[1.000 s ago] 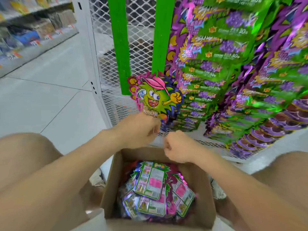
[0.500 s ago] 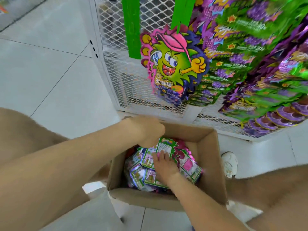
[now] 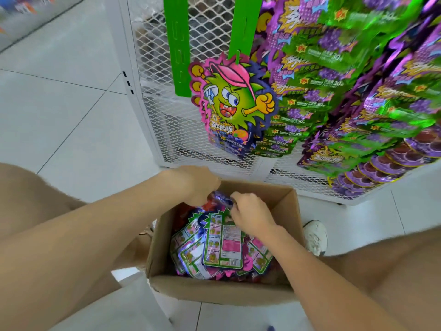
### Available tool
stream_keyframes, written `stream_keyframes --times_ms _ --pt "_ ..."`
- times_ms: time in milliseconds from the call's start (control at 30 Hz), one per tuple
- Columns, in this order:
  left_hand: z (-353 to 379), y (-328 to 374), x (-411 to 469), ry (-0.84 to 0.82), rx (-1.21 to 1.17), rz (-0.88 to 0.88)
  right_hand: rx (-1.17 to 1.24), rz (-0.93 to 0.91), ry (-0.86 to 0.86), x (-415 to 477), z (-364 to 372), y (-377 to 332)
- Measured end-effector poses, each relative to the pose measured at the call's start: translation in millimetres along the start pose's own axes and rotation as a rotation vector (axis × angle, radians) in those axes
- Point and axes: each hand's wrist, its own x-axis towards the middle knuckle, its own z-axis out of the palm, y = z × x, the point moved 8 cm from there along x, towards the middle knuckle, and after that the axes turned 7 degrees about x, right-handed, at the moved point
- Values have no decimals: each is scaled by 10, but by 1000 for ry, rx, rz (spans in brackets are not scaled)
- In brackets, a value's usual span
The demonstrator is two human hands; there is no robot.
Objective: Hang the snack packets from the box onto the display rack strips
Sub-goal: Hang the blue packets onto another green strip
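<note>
We see a shiny purple packet [image 3: 220, 199] just above the middle of the frame, over the far end of an open cardboard box [image 3: 214, 292]. It sits between two hands that meet over it. The left hand [image 3: 196, 185] reaches in from the left side of the frame, its fingers bent down and closed on the packet's left edge. Its fingertips are hidden under the hand. The right hand [image 3: 251, 215] reaches up from the lower right, its fingers [image 3: 238, 197] curled and pinching the packet's right edge. Only a small crumpled part of the packet shows in the gap between the two hands.

Below the hands, the box holds a loose pile of packets [image 3: 222, 247] lying back side up, with green borders and pink label panels. The box rests on a pale tiled floor [image 3: 59, 111] between the person's bare legs [image 3: 28, 187], which fill the lower corners. A white shoe [image 3: 316, 235] shows just right of the box.

Above the box stands a white wire mesh rack [image 3: 167, 130]. A left strip [image 3: 179, 44] and a right strip [image 3: 243, 25], both bright green, hang down its front in the upper middle. A cartoon packet [image 3: 233, 103] with a green grinning face hangs at the bottom of the right strip. The upper right of the frame is filled with overlapping rows of hung packets [image 3: 334, 91] in purple and green.
</note>
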Motion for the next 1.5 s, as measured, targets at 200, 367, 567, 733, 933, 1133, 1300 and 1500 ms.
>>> stream_keyframes --times_ms 200,367,567,733,933,1133,1300,1500 --pt "-348 -438 -236 104 -290 -181 471 11 412 -144 -1092 -2" --pt "-630 -685 -475 294 -797 -208 659 -6 613 -337 -1621 -65" --pt "-1099 -755 -612 615 -639 -36 280 25 685 -435 -2003 -266" --pt "-1578 -540 -829 823 -391 -12 281 -307 333 -367 -2057 -953" --pt "-1898 -692 -888 1050 -597 -92 352 -259 378 -8 -2562 -874" --pt "-2118 -793 -701 1137 -803 -160 415 -138 463 24 -2992 -623" --pt "-2184 -951 -689 1188 -1093 -203 343 -12 493 -99 -3093 -452" --pt "-2219 -1012 -768 1110 -1311 -109 414 -83 694 -192 -3134 -634"
